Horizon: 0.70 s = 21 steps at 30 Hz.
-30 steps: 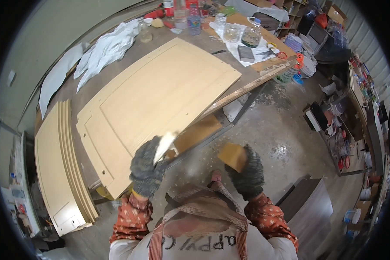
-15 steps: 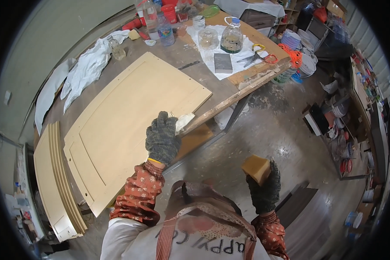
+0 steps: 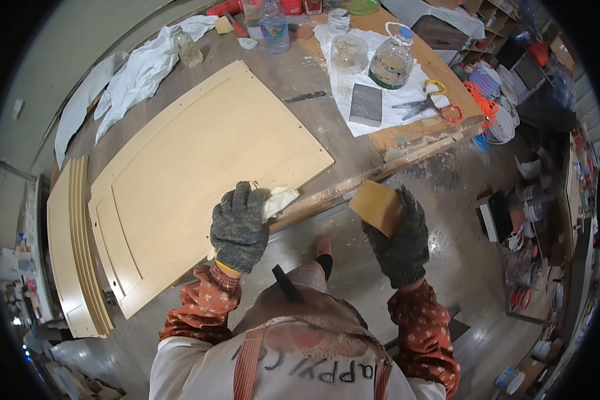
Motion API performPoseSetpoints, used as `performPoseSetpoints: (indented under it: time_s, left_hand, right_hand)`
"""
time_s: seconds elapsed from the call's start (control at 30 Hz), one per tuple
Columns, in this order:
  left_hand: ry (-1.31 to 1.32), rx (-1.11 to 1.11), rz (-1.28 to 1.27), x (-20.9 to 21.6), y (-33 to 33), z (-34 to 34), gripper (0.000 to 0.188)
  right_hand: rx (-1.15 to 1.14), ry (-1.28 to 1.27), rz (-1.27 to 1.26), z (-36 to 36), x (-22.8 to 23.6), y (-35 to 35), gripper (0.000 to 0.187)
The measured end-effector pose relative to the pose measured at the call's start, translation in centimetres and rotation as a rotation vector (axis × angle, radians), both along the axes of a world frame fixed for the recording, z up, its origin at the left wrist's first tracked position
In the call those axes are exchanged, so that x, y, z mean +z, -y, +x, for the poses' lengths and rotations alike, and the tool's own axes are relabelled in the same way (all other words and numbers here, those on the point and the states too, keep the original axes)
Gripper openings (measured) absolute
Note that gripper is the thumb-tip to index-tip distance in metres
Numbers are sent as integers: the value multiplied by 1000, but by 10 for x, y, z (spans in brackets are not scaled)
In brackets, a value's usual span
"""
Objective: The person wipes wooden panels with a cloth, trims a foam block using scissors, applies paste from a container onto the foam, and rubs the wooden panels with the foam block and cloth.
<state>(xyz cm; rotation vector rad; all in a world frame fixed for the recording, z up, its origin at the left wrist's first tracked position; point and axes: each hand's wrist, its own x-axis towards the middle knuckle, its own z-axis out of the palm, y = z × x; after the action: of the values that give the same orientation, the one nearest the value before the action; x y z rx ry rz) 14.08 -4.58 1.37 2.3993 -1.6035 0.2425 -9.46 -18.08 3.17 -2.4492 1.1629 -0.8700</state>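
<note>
A large cream-coloured panel [image 3: 200,160] with grooved borders lies flat on the workbench. My left hand [image 3: 240,223], in a dark grey knit glove, rests on the panel's near edge and grips a pale cloth [image 3: 280,200]. The cloth pokes out to the right of the fingers, and the part under the palm is hidden. Off the bench's front edge, my right hand [image 3: 401,240], gloved alike, is raised and closed around a tan sponge block [image 3: 378,208]. The block touches nothing but the glove.
Left of the panel stands a stack of narrow curved panels [image 3: 80,253]. On the bench's right corner, a white cloth [image 3: 340,80] bears a dark grey block [image 3: 366,105], scissors [image 3: 423,105] and a handled jug [image 3: 391,61]. A water bottle [image 3: 275,30] stands farther back.
My right hand has risen toward the bench edge with the sponge block. My left hand stays on the cloth at the panel's edge. The whole view has shifted slightly.
</note>
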Motion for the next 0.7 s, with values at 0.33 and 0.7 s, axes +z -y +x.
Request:
performPoseSetpoints:
  time_s: [0.33, 0.7]
  left_hand:
    - [80, 50, -75, -7, 20, -7, 49]
    - [124, 120, -163, -17, 24, -8, 40]
  right_hand:
    - [350, -115, -98, 50, -6, 78, 72]
    - [573, -180, -104, 64, 9, 113, 70]
